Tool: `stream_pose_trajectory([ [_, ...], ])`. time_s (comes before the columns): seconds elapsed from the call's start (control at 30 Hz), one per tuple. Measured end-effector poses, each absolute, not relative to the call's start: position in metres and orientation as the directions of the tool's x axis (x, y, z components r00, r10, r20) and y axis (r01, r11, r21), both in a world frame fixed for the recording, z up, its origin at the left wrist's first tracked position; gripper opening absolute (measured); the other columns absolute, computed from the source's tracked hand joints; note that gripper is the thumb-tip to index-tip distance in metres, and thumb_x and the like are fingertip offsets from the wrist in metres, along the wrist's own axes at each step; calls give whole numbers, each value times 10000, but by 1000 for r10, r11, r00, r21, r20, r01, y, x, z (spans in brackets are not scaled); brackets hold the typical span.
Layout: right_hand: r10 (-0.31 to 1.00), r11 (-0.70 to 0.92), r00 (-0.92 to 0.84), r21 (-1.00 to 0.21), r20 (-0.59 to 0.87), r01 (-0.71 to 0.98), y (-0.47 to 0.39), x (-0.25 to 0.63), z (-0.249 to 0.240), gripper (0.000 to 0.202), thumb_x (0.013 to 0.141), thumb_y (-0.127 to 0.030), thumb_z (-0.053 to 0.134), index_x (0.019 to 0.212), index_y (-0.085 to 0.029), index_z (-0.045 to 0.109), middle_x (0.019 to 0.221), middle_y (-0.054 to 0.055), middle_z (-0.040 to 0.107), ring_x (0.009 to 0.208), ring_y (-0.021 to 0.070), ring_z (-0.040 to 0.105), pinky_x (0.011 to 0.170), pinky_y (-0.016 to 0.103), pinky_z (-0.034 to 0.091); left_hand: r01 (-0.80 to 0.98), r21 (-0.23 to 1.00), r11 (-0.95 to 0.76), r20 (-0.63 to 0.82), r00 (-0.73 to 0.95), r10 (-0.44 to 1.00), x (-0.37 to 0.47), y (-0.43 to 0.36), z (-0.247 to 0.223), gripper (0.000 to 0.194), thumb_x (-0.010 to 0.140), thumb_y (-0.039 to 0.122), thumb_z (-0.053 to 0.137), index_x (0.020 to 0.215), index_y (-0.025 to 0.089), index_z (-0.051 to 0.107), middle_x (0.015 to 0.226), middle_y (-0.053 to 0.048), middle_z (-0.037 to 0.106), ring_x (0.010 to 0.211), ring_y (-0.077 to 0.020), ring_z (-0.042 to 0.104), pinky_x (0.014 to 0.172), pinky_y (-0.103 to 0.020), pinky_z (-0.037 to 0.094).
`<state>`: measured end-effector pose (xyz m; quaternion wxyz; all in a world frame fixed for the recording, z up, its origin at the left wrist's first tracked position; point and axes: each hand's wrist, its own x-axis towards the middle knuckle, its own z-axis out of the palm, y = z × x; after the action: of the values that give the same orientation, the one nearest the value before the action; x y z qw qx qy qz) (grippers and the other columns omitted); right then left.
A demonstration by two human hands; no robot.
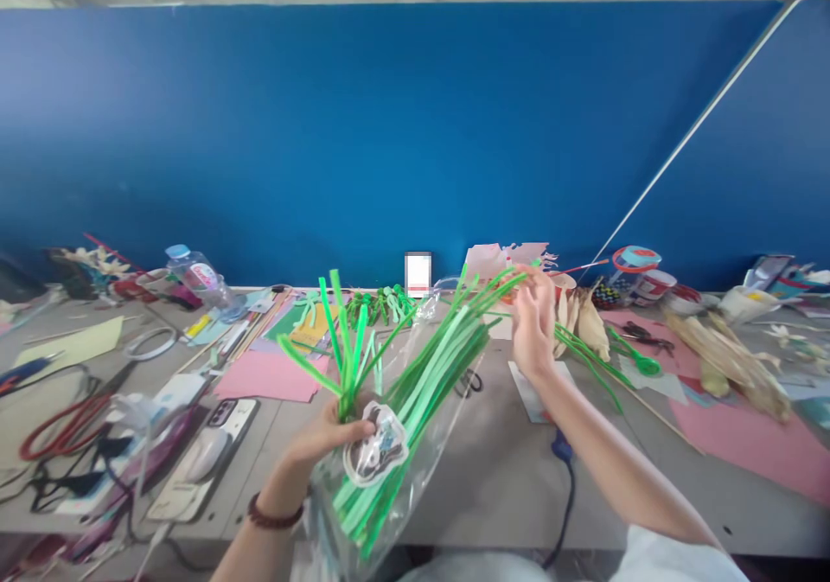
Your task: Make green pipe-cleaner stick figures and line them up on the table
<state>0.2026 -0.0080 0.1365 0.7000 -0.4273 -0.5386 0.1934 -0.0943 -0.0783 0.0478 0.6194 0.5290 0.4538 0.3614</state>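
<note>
A clear plastic bag [424, 461] full of long green stems [431, 374] in light and dark shades slants up to the right in front of me. My left hand [334, 435] is closed round a small bunch of bright green stems [348, 348] and the bag's side, its thumb on a white cartoon label [376, 445]. At the bag's upper end, my right hand [535, 318] has its fingers bent together round the tips of a few green stems. More green stems [590, 353] lie on the table just right of that hand.
A phone [204, 461], pink paper [269, 374] and a water bottle [198, 275] lie to the left. Green figures [382, 305] sit at the back. On the right are dried husks [732, 357], scissors [648, 337], tubs [652, 286] and a pink sheet [758, 444]. A blue partition [415, 132] stands behind.
</note>
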Motion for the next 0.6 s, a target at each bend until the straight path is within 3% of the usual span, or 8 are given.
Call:
stream_pose_trajectory([
  [0.13, 552, 599, 358, -657, 753, 457, -7, 224, 141, 399, 726, -330, 669, 1085, -253, 511, 1098, 57, 513, 871, 172, 557, 742, 335, 499, 114, 968, 223, -248, 316, 916, -120, -86, 44, 389, 530, 401, 797, 779, 139, 655, 618, -1, 576, 597, -128, 502, 554, -222, 423],
  [0.23, 626, 576, 161, -591, 763, 565, -15, 230, 143, 173, 756, -304, 643, 911, -235, 609, 930, 48, 597, 851, 192, 566, 751, 343, 492, 93, 973, 213, -232, 305, 924, -133, -90, 37, 425, 516, 429, 799, 784, 135, 650, 646, -11, 585, 603, -134, 505, 546, -226, 425],
  [0.3, 753, 579, -77, -602, 654, 550, -20, 228, 142, 94, 797, -306, 601, 808, -227, 651, 826, 45, 640, 806, 196, 585, 739, 340, 489, 83, 972, 218, -233, 298, 926, -137, -91, 32, 430, 505, 436, 803, 768, 134, 645, 645, -13, 583, 604, -138, 506, 542, -229, 425],
  [0.37, 835, 547, -264, -682, 482, 485, -23, 224, 139, 155, 828, -317, 562, 833, -223, 685, 844, 51, 676, 790, 195, 607, 702, 324, 493, 88, 972, 219, -236, 310, 921, -139, -92, 29, 414, 512, 434, 801, 752, 137, 643, 647, -16, 583, 612, -142, 505, 549, -232, 425],
  [0.5, 877, 364, -444, -858, 184, 363, -15, 218, 128, 223, 829, -344, 552, 909, -209, 711, 855, 55, 699, 717, 170, 624, 621, 287, 495, 85, 980, 180, -199, 395, 897, -137, -91, 30, 378, 557, 434, 781, 738, 136, 635, 652, -12, 574, 624, -136, 493, 572, -228, 411],
  [0.6, 873, 277, -476, -910, 105, 307, -2, 219, 120, 218, 791, -362, 598, 857, -187, 711, 839, 55, 697, 707, 157, 624, 607, 267, 498, 91, 977, 194, -214, 469, 857, -135, -90, 33, 365, 580, 437, 769, 733, 138, 625, 612, 4, 544, 590, -121, 469, 554, -223, 387],
])
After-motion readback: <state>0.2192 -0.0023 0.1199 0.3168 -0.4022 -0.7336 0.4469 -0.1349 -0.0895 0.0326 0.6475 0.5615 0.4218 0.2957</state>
